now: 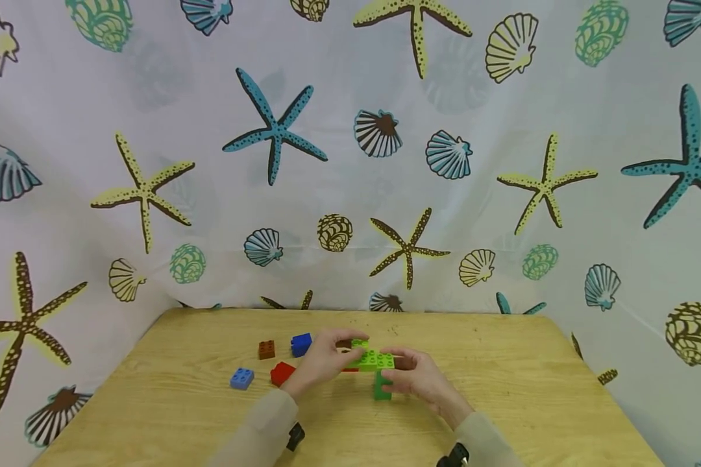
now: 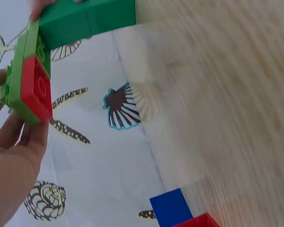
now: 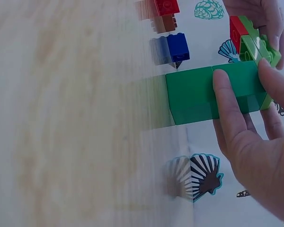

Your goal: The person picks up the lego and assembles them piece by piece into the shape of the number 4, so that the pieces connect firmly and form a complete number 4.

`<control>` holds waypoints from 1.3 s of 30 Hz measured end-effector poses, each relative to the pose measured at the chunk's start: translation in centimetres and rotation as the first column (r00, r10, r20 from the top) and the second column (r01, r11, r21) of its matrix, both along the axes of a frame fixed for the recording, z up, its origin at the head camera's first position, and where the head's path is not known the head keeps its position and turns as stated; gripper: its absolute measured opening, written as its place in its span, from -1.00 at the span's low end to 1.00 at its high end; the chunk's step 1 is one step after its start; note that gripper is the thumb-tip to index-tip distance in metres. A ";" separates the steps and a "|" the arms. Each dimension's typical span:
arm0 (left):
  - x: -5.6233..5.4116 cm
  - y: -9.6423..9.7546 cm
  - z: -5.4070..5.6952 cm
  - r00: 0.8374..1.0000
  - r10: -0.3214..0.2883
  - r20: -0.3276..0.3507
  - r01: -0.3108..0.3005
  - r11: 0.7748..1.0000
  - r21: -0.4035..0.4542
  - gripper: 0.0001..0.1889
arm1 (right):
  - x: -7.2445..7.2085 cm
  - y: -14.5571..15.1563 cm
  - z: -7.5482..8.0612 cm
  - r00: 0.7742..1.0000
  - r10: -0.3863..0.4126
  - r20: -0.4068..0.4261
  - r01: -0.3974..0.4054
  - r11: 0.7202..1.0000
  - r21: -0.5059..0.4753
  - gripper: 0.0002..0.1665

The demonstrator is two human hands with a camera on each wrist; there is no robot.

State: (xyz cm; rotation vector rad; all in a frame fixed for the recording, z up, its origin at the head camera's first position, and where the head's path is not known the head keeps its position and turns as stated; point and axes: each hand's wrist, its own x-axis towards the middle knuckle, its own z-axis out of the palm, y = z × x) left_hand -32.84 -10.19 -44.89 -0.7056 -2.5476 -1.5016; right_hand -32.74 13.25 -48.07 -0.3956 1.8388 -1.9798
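My left hand [image 1: 324,357] pinches the lime-green bricks [image 1: 369,360] — right of that pinch, their other end tops the green tower [image 1: 380,389] my right hand [image 1: 418,376] grips.

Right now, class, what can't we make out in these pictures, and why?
- Head view: most of the attached red brick, behind the left hand and light green bricks.
- Left wrist view: the rest of the loose red brick, cut by the bottom edge.
- Right wrist view: part of the dark green bricks, behind the right hand.
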 end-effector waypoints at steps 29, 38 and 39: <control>0.3 2.5 1.1 0.976 -0.130 -0.172 0.077 0.955 -0.286 -0.69 | -0.3 -0.2 0.0 1.000 0.006 -0.017 -0.006 1.000 -0.017 -0.23; 0.2 2.3 1.0 0.977 -0.138 -0.162 0.101 0.971 -0.216 -0.70 | -0.1 -0.2 -0.2 0.999 0.026 -0.029 -0.026 1.000 -0.010 -0.30; 0.2 2.4 0.9 0.975 -0.139 -0.172 0.101 0.972 -0.211 -0.71 | -0.1 -0.2 -0.2 0.999 0.027 -0.029 -0.028 1.000 -0.009 -0.30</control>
